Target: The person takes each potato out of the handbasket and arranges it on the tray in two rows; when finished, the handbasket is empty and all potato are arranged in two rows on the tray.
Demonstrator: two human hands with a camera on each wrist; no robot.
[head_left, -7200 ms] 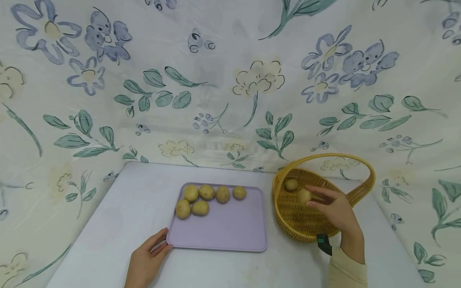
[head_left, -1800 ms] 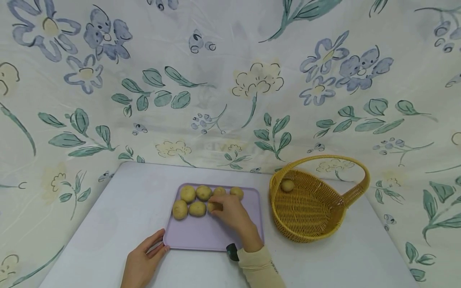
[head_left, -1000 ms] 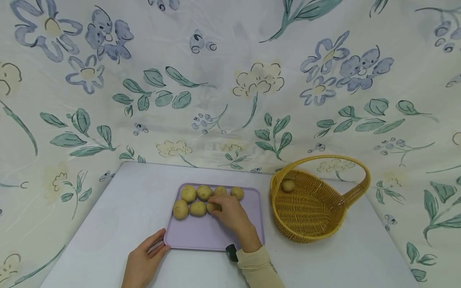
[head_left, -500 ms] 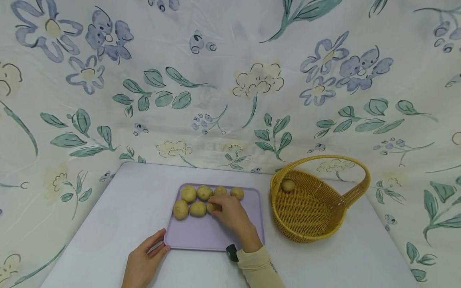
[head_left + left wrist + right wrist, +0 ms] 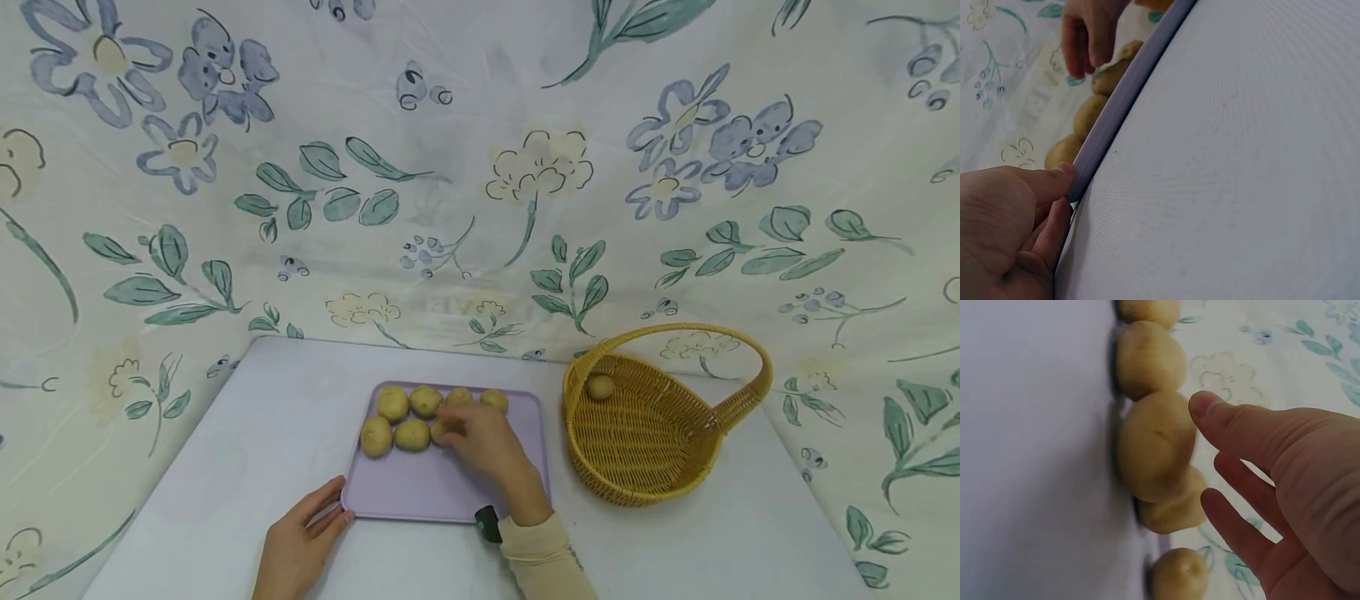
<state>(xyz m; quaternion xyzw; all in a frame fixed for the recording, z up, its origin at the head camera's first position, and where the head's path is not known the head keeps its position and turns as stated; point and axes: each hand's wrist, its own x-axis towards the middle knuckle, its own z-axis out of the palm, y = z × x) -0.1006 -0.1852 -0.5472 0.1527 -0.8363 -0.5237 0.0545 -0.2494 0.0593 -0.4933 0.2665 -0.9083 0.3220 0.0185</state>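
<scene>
My left hand (image 5: pixel 300 537) pinches the near left corner of a lilac tray (image 5: pixel 412 493), thumb over its rim (image 5: pixel 1116 106) in the left wrist view. Over the tray hovers my right hand (image 5: pixel 491 446), beside a potato (image 5: pixel 439 430) in the front row. In the right wrist view its thumb and fingers are spread, with a small gap to that potato (image 5: pixel 1155 447). Several potatoes stand in two rows at the tray's back and left; the right hand partly hides one back-row potato (image 5: pixel 458 400). One more potato (image 5: pixel 599 387) lies in a wicker basket (image 5: pixel 637 458).
The basket stands right of the tray, its tall arched handle (image 5: pixel 686 327) rising over it. Both stand on a white table (image 5: pixel 262 417). A flower-printed cloth (image 5: pixel 480 192) hangs behind and at the sides.
My right hand took a potato from the basket and set it in the tray's front row. Just now its fingers have parted from that potato. The left hand stays at the tray corner.
</scene>
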